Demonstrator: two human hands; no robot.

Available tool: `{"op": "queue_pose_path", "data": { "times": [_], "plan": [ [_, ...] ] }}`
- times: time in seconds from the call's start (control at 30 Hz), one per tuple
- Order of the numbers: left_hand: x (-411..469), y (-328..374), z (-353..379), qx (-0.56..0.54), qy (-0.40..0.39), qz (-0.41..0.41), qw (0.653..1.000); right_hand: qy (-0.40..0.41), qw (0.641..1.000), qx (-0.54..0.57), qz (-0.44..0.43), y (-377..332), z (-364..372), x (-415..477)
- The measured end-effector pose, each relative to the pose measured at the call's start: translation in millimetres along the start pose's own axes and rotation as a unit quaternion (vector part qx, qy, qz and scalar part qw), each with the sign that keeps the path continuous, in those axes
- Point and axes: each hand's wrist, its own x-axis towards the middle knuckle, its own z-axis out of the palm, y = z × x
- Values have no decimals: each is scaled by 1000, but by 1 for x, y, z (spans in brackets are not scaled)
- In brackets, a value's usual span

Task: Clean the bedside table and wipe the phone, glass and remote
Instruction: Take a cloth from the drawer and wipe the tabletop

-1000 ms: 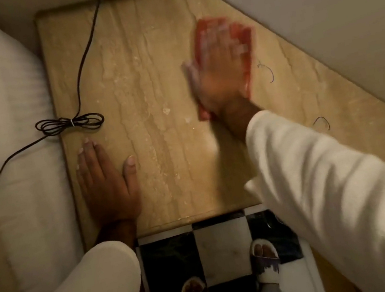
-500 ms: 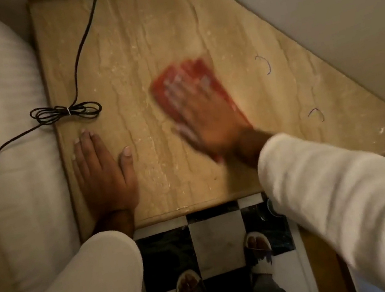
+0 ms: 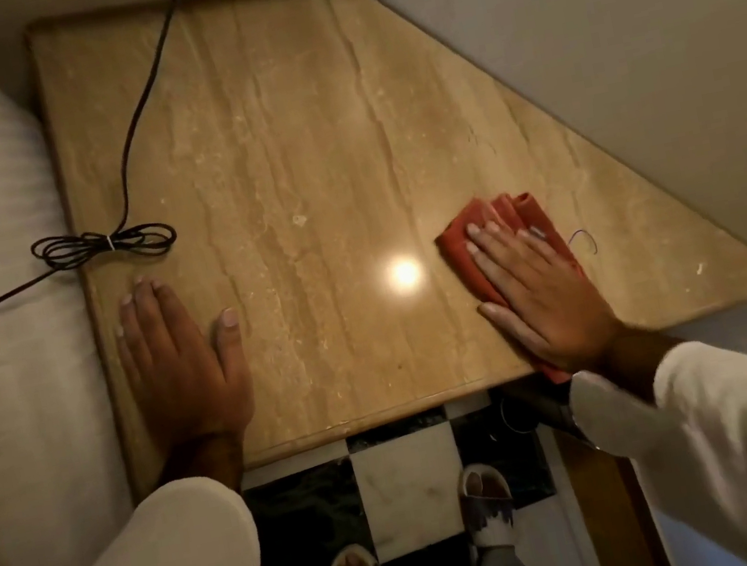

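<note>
The right hand (image 3: 541,298) with the red cloth (image 3: 497,231) under it has travelled from the upper middle of the frame, through the centre half a second ago, down to the lower right, by the front edge of the counter (image 3: 283,124). The cloth's near corner now hangs over that edge. The hand is sharp now where it was blurred. Of two small curled threads on the right, only one (image 3: 586,240) shows, just beside the cloth. A bright light reflection (image 3: 405,273) has appeared mid-frame.
</note>
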Motion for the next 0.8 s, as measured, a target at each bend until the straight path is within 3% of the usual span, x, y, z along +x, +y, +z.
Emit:
{"op": "queue_pose_path", "data": {
  "times": [0.1,0.3,0.43,0.5,0.57,0.63,0.7,0.73,0.8],
  "plan": [
    [0,0,3,0,5,13,1000,-10,999,-7,-44,45,-20,56],
    [0,-7,12,6,38,23,999,58,993,28,99,64,-40,156],
    [1,-11,16,-13,43,26,999,55,992,24,108,54,-15,64],
    [1,-13,17,-21,42,26,999,45,984,25,171,52,-2,-16],
    [1,-12,18,-41,37,18,998,54,942,43,329,58,6,-65],
    [0,-13,18,-43,41,16,998,71,864,62,494,60,10,-59],
    [1,-14,21,-46,41,16,998,88,810,49,578,46,5,-22],
    [2,-14,21,-45,42,16,998,90,815,29,571,33,1,0],
    [2,-18,28,-51,47,24,997,98,883,4,459,-5,0,43]
  ]
}}
